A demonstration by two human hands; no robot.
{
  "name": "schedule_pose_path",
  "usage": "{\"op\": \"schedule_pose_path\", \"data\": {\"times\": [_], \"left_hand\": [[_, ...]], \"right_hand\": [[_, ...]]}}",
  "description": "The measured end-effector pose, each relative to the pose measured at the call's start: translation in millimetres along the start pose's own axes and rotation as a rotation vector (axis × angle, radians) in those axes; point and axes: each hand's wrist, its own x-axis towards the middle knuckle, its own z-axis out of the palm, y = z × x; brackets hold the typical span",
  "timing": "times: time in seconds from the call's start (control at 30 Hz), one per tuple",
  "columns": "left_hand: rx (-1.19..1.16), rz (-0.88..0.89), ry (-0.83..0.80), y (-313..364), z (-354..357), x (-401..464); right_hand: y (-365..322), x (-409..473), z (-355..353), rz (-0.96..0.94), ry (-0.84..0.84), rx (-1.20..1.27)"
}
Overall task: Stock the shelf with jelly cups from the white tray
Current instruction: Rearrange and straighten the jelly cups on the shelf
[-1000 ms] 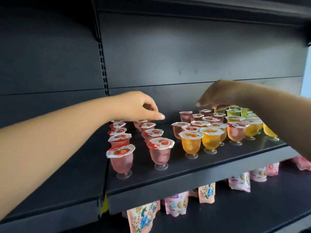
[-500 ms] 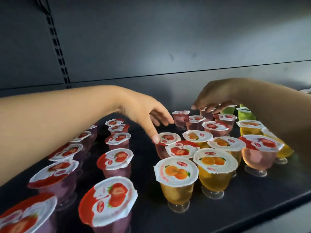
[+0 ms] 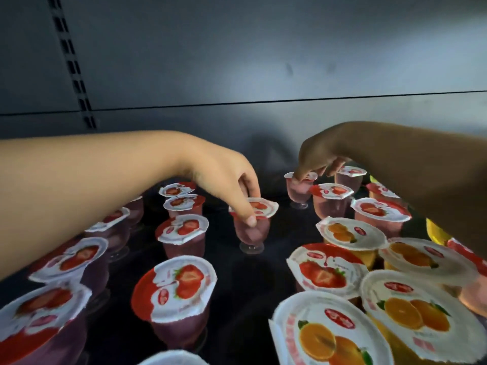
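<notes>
Several jelly cups stand on the dark shelf (image 3: 276, 227). Pink strawberry cups fill the left and back, and orange cups (image 3: 411, 309) sit at the front right. My left hand (image 3: 229, 180) pinches the rim of one strawberry cup (image 3: 253, 227) near the shelf's middle, thumb on the near side and fingers on the lid. My right hand (image 3: 319, 156) reaches to the back and pinches the lid of another pink cup (image 3: 299, 191). The white tray is out of view.
The grey back panel (image 3: 263, 61) rises close behind the cups, with a slotted upright (image 3: 73, 64) at the left. A yellow cup (image 3: 437, 234) shows under my right forearm. A strip of bare shelf runs between the left rows and the right cluster.
The view has moved closer and lower over the shelf. My left hand has closed on the middle strawberry cup and shifted it left, away from the cluster. My right hand now pinches a back cup.
</notes>
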Motion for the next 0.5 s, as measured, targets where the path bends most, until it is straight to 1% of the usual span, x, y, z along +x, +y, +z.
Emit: {"op": "schedule_pose_path", "data": {"times": [0.13, 0.2, 0.27, 0.33, 0.5], "left_hand": [[0.063, -0.195, 0.265, -34.6, -11.7, 21.6], [0.108, -0.290, 0.352, -45.2, -13.6, 34.4], [0.121, -0.361, 0.407, -53.2, -14.0, 44.6], [0.102, -0.380, 0.407, -58.2, -12.0, 52.2], [0.033, -0.370, 0.313, -61.2, -3.9, 63.6]], "right_hand": [[-12.5, 12.9, 2.1, -0.019, -0.017, -0.085], [-21.4, 16.2, 0.0, -0.056, -0.020, -0.100], [-29.6, 19.4, -0.4, -0.114, -0.042, -0.048], [-38.3, 22.3, 1.5, -0.177, -0.057, 0.027], [-49.3, 28.1, 12.9, -0.262, -0.049, 0.111]]}}
